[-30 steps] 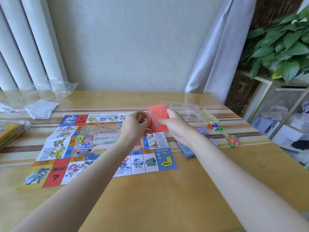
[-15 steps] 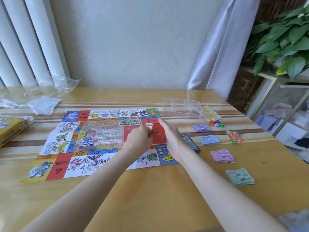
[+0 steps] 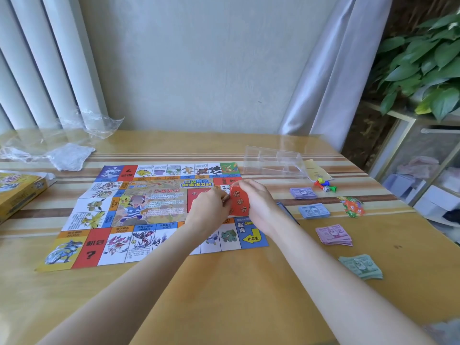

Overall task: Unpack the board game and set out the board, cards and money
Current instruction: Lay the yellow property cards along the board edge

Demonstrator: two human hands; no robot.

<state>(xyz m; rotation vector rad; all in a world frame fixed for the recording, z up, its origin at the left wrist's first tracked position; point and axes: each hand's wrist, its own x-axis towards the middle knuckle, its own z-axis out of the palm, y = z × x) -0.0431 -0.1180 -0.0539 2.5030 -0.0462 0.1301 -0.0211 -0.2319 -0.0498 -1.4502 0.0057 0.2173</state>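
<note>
Both hands, left hand (image 3: 210, 209) and right hand (image 3: 258, 207), had fingers curled round the red card stack (image 3: 239, 201) just above the board (image 3: 154, 212) on the bench (image 3: 224, 295); a loose grip could probably let cards fan out and skew.

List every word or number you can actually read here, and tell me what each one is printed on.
"机会卡": red card deck held in both hands.
"机会" and "?": red square at the game board near left corner.
"由此去": yellow arrow on the board's blue corner square.
"2000元", "3000元", "500元": board's near row, roughly legible.
Print on the money stacks and yellow box: too blurred.
</note>
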